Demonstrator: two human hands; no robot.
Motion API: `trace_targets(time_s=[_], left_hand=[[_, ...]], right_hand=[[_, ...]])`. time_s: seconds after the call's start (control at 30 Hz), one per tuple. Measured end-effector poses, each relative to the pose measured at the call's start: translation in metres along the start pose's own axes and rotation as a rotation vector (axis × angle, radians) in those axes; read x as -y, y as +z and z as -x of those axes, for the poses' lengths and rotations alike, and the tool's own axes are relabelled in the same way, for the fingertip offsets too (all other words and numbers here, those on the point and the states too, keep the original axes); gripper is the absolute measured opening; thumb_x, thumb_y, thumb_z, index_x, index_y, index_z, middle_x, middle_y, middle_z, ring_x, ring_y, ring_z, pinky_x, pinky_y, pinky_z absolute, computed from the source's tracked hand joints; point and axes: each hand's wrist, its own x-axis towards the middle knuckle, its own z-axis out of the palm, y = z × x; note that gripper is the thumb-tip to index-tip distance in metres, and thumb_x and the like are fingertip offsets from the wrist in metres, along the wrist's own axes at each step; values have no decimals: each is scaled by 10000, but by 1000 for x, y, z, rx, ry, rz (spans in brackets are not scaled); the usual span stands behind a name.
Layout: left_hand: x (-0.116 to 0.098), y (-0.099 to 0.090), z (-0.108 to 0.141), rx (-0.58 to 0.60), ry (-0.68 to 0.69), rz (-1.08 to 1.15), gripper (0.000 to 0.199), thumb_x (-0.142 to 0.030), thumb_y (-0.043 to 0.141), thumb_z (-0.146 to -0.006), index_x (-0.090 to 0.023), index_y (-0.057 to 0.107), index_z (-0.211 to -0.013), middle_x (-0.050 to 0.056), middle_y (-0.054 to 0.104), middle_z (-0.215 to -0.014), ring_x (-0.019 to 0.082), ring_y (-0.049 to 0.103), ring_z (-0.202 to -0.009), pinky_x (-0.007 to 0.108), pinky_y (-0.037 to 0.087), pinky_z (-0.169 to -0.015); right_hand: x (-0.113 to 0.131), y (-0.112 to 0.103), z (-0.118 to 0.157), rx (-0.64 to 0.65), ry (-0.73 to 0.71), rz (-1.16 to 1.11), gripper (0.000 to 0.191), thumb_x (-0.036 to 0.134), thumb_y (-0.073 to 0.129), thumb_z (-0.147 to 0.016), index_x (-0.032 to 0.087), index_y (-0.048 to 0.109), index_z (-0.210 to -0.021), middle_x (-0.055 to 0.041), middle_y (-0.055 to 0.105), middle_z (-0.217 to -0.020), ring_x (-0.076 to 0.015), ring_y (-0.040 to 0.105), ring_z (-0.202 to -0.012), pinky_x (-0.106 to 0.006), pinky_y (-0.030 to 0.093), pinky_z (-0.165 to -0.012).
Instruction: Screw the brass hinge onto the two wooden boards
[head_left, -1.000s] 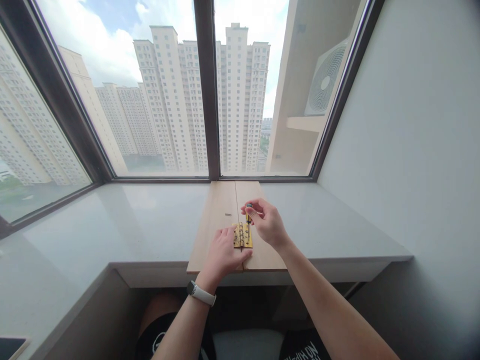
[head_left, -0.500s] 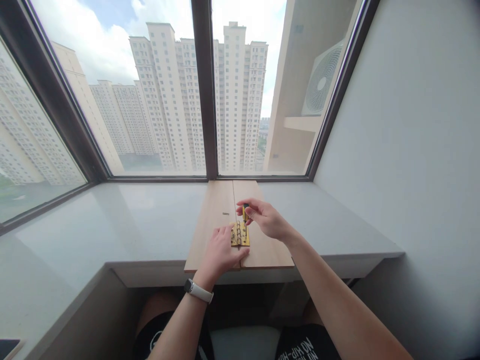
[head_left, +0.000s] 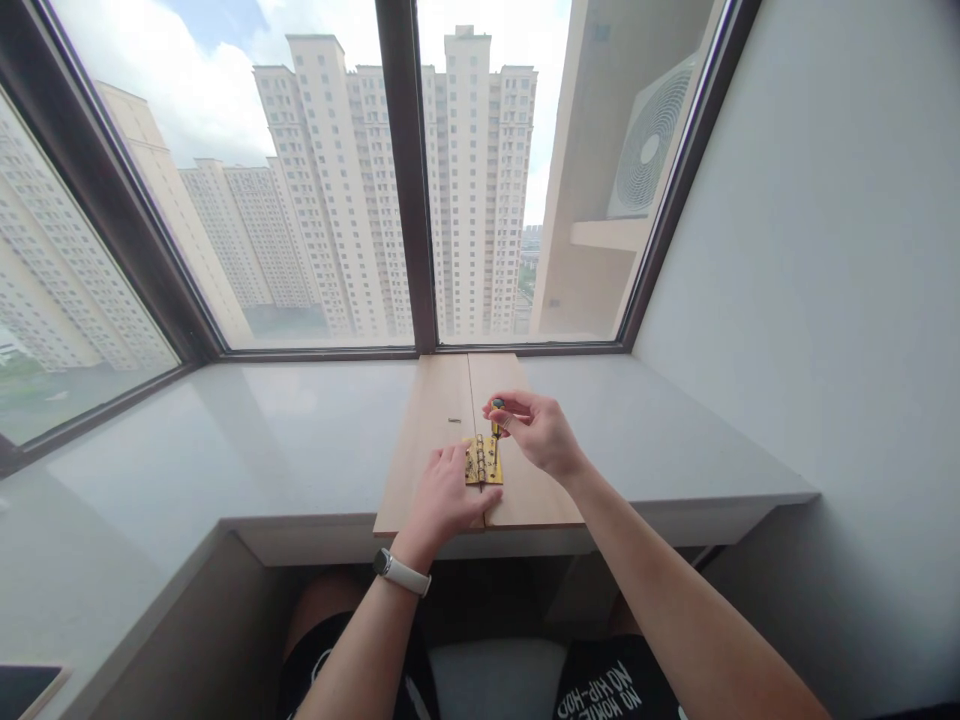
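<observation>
A brass-coloured butt hinge (head_left: 484, 462) lies across the seam between two light wooden boards (head_left: 536, 500). My left hand (head_left: 448, 492) rests flat on the boards, fingers spread, with its fingertips and thumb around the hinge's left and near edges. Between the fingers of my right hand (head_left: 541, 430) is a screwdriver (head_left: 496, 425) with a yellow and dark handle, held upright. Its shaft points down at the right leaf of the hinge; whether the tip sits in a screw is too small to tell. A small screw (head_left: 454, 420) lies on the left board beyond my left hand.
The boards lie on a white windowsill counter (head_left: 645, 430), their near ends at its front edge. Beyond it stands a dark window frame (head_left: 420, 250). A white wall (head_left: 810, 250) rises at the right. A dark flat object (head_left: 30, 690) shows at the lower left corner.
My right fingers have shifted their grip on the screwdriver handle, and its top now shows more. My left hand stays at the hinge. The whole view has shifted slightly.
</observation>
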Motion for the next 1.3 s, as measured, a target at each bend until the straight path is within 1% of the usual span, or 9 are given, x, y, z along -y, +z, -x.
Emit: trace_targets(time_s=[0.1, 0.2, 0.4, 0.53, 0.67, 0.77, 0.83, 1.1, 1.3], left_hand=[[1, 1, -1, 2, 1, -1, 822, -601, 700, -779, -168, 472, -1439, 150, 593, -1335, 351, 464, -1254, 432, 369, -1083], [2, 1, -2, 12, -2, -1, 860, -622, 708, -768, -158, 467, -1450, 155, 581, -1359, 358, 456, -1266, 442, 366, -1095], [3, -3, -2, 25, 5, 49, 868, -629, 736, -750, -173, 484, -1444, 161, 574, -1384, 361, 464, -1294, 470, 370, -1111], [14, -13, -10, 122, -38, 182, 866, -671, 728, -758, -202, 483, -1444, 159, 583, -1386, 353, 492, -1320, 462, 396, -1107], [38, -25, -36, 210, -151, 294, 654, -554, 603, -918, -182, 468, -1439, 167, 612, -1335, 263, 642, -1123, 384, 512, -957], [54, -32, -62, 146, -100, 100, 350, -324, 560, -950, -168, 598, -1261, 142, 645, -1246, 232, 660, -1032, 364, 514, -935], [61, -34, -79, 108, -63, -46, 258, -227, 544, -936, -180, 645, -1169, 116, 664, -1172, 230, 656, -1037, 354, 499, -955], [74, -23, -120, 105, -47, -91, 288, -248, 544, -946, -215, 660, -1207, 100, 648, -1130, 230, 645, -1007, 357, 486, -935], [80, -13, -122, 98, -54, -78, 138, -261, 589, -921, -183, 702, -938, 95, 681, -999, 225, 641, -979, 328, 486, -907]], right_hand=[[-1, 6, 2, -74, -28, 24, 324, 461, 727, -869, 196, 744, -1054, -104, 775, -1028, -260, 735, -992, -387, 600, -820], [6, 3, 1, -66, -54, 23, 345, 471, 691, -901, 200, 724, -1112, -104, 774, -1027, -251, 739, -980, -401, 596, -854], [32, -23, 6, -138, -74, 33, 386, 508, 605, -959, 194, 673, -1173, -104, 750, -1010, -239, 723, -952, -377, 591, -805], [30, -34, 28, -231, -22, 153, 366, 513, 582, -973, 203, 667, -1149, -99, 739, -1017, -239, 721, -924, -399, 573, -839], [17, -31, 48, -239, 17, 186, 357, 516, 569, -980, 208, 663, -1135, -102, 737, -1034, -244, 720, -945, -408, 562, -878], [10, -29, 54, -238, 20, 185, 359, 515, 557, -987, 210, 655, -1149, -101, 738, -1032, -240, 721, -939, -393, 563, -870], [10, -29, 55, -246, 6, 192, 357, 512, 552, -990, 211, 653, -1154, -99, 741, -1026, -238, 721, -936, -384, 562, -861], [17, -30, 57, -219, -28, 219, 333, 493, 566, -985, 226, 670, -1154, -100, 748, -1014, -251, 719, -938, -386, 568, -843], [16, -29, 62, -231, -54, 243, 326, 489, 576, -979, 235, 681, -1154, -94, 746, -1018, -249, 708, -928, -403, 566, -868]])
